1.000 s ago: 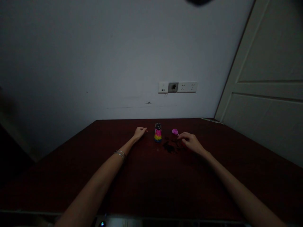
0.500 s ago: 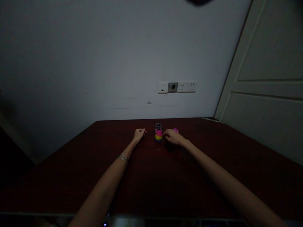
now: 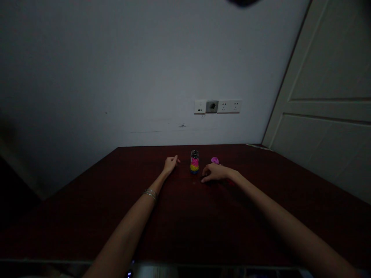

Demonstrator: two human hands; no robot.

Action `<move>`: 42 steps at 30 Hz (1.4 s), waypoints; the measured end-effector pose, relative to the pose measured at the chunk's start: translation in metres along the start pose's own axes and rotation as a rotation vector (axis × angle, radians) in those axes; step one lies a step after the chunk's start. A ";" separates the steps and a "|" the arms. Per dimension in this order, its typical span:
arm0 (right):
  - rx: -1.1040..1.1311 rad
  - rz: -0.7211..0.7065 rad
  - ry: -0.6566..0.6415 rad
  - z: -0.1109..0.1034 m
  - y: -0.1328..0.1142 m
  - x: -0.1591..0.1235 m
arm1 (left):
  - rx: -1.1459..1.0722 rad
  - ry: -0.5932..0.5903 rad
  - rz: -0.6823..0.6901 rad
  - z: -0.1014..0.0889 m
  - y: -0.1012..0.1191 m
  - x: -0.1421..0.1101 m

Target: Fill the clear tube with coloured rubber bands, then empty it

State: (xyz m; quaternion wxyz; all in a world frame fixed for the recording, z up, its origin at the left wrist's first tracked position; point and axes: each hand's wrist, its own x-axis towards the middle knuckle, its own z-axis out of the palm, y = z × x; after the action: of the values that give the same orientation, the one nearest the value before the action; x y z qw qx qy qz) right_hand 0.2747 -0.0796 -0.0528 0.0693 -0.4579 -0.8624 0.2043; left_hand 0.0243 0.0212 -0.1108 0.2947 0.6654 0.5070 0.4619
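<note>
A small clear jar (image 3: 194,164) stands upright on the dark red table, with pink, yellow and blue layers of small stuff inside and its top uncovered. To its left, my left hand (image 3: 171,163) rests on the tabletop apart from it, fingers loosely curled in and nothing visible in them. My right hand (image 3: 215,172) is low over the table to the right of the jar, thumb and fingers apart, with nothing seen between them. Just behind that hand lies a round pink-purple piece (image 3: 215,160); its kind is unclear.
The dark red table (image 3: 174,216) reaches back to a grey wall (image 3: 130,77) with a row of sockets (image 3: 228,106). A pale panelled door (image 3: 324,127) is at the right. The light is dim.
My right hand has moved away from the jar, toward me and slightly right, and its fingers have spread. More of the pink-purple piece shows. My left hand's thumb has lifted slightly.
</note>
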 end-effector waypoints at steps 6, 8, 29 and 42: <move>0.008 0.026 -0.024 0.002 -0.006 -0.006 | -0.018 0.002 -0.020 0.000 0.004 -0.002; 0.031 0.048 -0.017 0.004 -0.008 -0.007 | -0.023 0.005 -0.030 -0.001 0.006 -0.002; 0.388 -0.020 0.577 -0.056 -0.020 0.007 | -0.035 0.032 -0.058 0.000 0.007 -0.003; 0.062 -0.047 0.354 -0.079 -0.044 0.050 | -0.033 0.020 -0.024 0.001 0.001 0.000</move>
State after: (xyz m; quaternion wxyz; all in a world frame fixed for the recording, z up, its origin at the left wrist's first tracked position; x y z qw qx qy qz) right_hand 0.2371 -0.0380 0.0340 0.2389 -0.4643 -0.8404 0.1452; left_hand 0.0259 0.0209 -0.1106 0.3062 0.6497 0.5103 0.4730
